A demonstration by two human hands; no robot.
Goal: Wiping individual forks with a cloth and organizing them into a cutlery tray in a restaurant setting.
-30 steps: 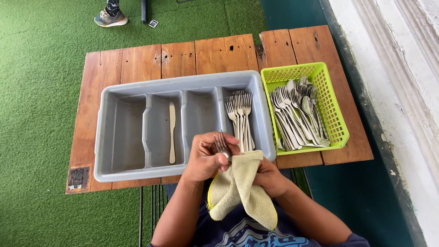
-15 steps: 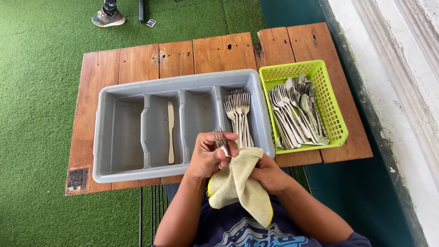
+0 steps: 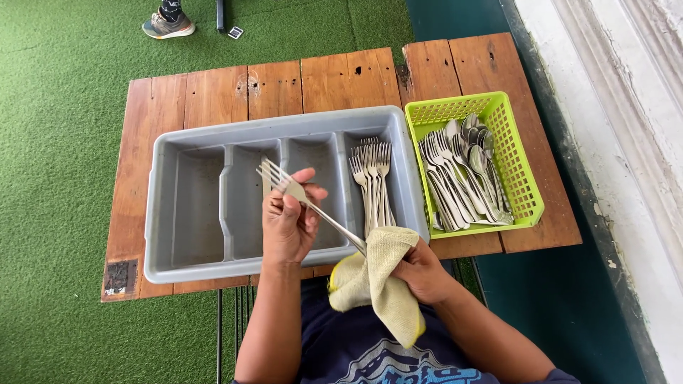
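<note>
The left hand's (image 3: 288, 226) grip is clenched on a fork (image 3: 307, 203) near its tines, held over the grey cutlery tray (image 3: 186, 264). The right hand (image 3: 421, 272) grasps a yellow cloth (image 3: 377, 281) wrapped around the handle end, which probably sits inside the fold. To wipe well, pinch the cloth firmly and draw it along the full shaft. Clean forks (image 3: 371, 174) lie in the tray's right compartment; a green basket (image 3: 525, 178) on the worktop (image 3: 213, 92) holds more cutlery.
</note>
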